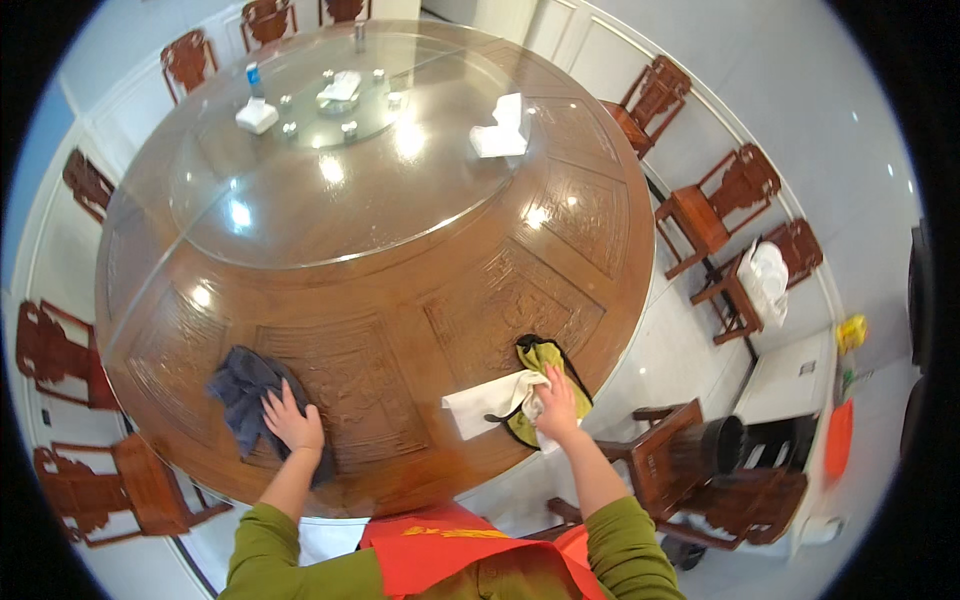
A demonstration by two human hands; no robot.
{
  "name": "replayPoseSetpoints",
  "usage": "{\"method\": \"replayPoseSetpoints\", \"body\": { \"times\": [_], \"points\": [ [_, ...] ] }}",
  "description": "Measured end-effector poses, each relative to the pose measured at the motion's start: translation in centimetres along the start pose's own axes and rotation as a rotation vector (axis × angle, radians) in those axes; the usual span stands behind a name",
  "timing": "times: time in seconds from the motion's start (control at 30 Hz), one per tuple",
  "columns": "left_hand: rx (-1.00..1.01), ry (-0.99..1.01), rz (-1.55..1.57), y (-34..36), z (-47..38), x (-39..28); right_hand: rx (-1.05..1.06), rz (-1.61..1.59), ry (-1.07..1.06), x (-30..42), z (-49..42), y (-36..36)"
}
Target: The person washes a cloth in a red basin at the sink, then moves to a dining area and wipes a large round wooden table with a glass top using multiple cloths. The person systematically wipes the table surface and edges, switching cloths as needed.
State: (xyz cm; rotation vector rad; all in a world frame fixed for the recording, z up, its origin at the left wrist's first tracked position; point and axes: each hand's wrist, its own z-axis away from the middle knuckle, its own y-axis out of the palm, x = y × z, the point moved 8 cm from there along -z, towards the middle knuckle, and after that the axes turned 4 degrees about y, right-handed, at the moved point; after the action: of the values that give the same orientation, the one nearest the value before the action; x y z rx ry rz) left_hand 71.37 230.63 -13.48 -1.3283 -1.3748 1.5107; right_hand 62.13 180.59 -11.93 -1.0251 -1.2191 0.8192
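Observation:
My left hand lies with spread fingers on a crumpled dark grey-blue cloth, near the front edge of a large round wooden table. Carved panels under a glossy clear top mark the table's surface. Further right, my right hand is on a bunched white cloth, its fingers curved over the gathered part. Beneath that lies an olive-green cloth with black edging, close to the table's rim. My palms hide parts of the cloths.
A round glass turntable bears a white tissue pack, white napkins and several small cups. Carved wooden chairs ring the table. One holds a white bag of dishes, another a black bin at my right.

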Motion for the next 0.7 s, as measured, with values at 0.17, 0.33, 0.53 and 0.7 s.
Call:
{"method": "replayPoseSetpoints", "body": {
  "times": [0.17, 0.33, 0.53, 0.7],
  "points": [
    [-0.071, 0.008, 0.016, -0.3, -0.3, -0.6, 0.008, 0.057, -0.07, -2.1, -3.7, -0.9],
    [-0.042, -0.124, -0.044, -1.2, 0.1, -1.7, -0.126, 0.004, -0.035, -4.4, -9.5, -2.7],
    [-0.088, -0.286, 0.114, -1.3, 2.7, -4.4, 0.511, -0.976, 0.351, 0.3, -20.6, -3.6],
    [-0.126, -0.276, 0.217, -1.4, 4.0, -6.7, 0.607, -1.197, 0.105, 13.0, -30.4, -12.7]
  ]
}}
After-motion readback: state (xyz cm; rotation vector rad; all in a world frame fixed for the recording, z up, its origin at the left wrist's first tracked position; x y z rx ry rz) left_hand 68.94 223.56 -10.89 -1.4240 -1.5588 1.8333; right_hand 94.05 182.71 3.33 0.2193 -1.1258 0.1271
